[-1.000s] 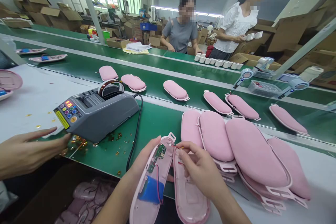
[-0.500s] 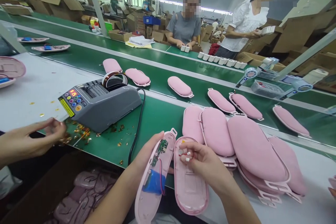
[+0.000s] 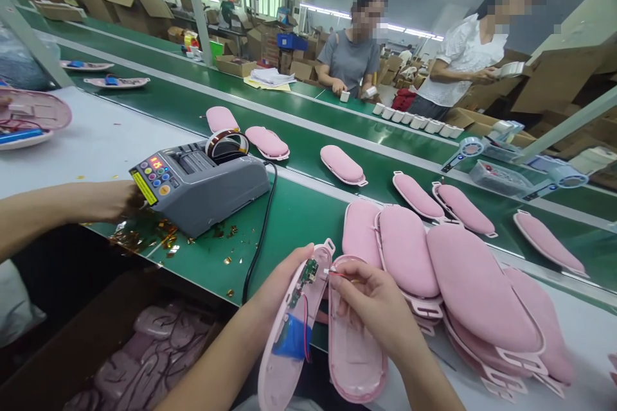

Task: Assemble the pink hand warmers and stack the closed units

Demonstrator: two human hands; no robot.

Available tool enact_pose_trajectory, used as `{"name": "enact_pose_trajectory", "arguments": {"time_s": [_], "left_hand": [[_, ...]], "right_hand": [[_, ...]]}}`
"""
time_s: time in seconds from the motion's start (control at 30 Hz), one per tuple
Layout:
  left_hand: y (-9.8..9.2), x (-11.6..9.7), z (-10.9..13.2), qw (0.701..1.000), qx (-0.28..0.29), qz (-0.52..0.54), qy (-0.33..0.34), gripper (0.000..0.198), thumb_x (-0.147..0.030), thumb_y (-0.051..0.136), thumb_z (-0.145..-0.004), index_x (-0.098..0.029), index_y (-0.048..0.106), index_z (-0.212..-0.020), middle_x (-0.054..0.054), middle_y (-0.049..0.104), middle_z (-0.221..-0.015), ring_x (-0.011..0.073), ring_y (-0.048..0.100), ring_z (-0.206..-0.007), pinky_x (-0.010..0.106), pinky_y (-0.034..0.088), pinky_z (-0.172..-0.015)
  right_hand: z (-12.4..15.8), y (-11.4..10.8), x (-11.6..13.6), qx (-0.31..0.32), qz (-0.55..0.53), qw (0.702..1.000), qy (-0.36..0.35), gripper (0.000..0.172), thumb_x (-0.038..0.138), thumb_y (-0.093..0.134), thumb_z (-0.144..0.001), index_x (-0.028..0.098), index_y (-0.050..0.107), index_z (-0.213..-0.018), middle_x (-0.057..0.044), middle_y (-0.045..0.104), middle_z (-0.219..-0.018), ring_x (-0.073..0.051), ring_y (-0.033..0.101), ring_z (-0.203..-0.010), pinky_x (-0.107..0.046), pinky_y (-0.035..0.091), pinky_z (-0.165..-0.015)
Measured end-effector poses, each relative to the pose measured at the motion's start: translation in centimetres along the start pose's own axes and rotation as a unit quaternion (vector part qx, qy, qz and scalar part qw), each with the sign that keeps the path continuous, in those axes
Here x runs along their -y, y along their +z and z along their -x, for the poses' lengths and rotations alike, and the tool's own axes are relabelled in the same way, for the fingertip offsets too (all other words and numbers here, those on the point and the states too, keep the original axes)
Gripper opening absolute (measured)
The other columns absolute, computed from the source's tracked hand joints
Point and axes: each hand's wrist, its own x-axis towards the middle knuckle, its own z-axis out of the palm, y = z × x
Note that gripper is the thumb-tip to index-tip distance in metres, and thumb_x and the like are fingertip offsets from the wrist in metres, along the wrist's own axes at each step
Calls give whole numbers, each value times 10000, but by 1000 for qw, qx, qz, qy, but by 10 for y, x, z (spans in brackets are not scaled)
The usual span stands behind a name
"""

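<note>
My left hand (image 3: 284,279) is wrapped round one half of an open pink plastic casing (image 3: 274,376), tilted upright. Inside that half are a green circuit board (image 3: 310,273), a blue-wrapped battery (image 3: 293,337) and a red and black wire (image 3: 306,327). The other half, a pink shell (image 3: 359,366), stands just to the right with its inside facing me. In front of this shell my right hand (image 3: 373,298) pinches a thin wire with a small white connector (image 3: 326,271). The connector is close beside the circuit board; whether they touch I cannot tell.
A grey tape dispenser (image 3: 207,186) with a black cable (image 3: 258,237) stands left, tape scraps (image 3: 139,237) around it. A co-worker's hand (image 3: 120,200) is at its front. Stacked pink casings (image 3: 482,282) lie right; more lie along the green belt (image 3: 299,122). Two people work opposite.
My right hand has brought the white connector leftward, close to the circuit board. The co-worker's hand has moved in to the dispenser's front. The view has shifted slightly.
</note>
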Motion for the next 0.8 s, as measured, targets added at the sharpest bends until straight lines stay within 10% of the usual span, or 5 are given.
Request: {"name": "enact_pose_trajectory", "arguments": {"time_s": [0.5, 0.8], "left_hand": [[4, 2, -1, 994, -85, 69, 27, 394, -421, 441, -885, -100, 666, -844, 87, 673, -642, 180, 616, -533, 285, 514, -523], [-3, 13, -8, 986, -50, 137, 76, 248, -364, 697, -726, -129, 644, -784, 23, 647, -703, 118, 593, -621, 211, 474, -641]], "right_hand": [[-4, 7, -21, -159, 371, 844, -352, 193, 170, 425, -889, 174, 616, -858, -36, 703, -775, -149, 622, -625, -236, 415, -552], [-5, 5, 4, 19, 216, 972, -85, 154, 206, 430, -778, 197, 503, -643, 18, 534, -626, -130, 468, -598, -240, 353, -573]]}}
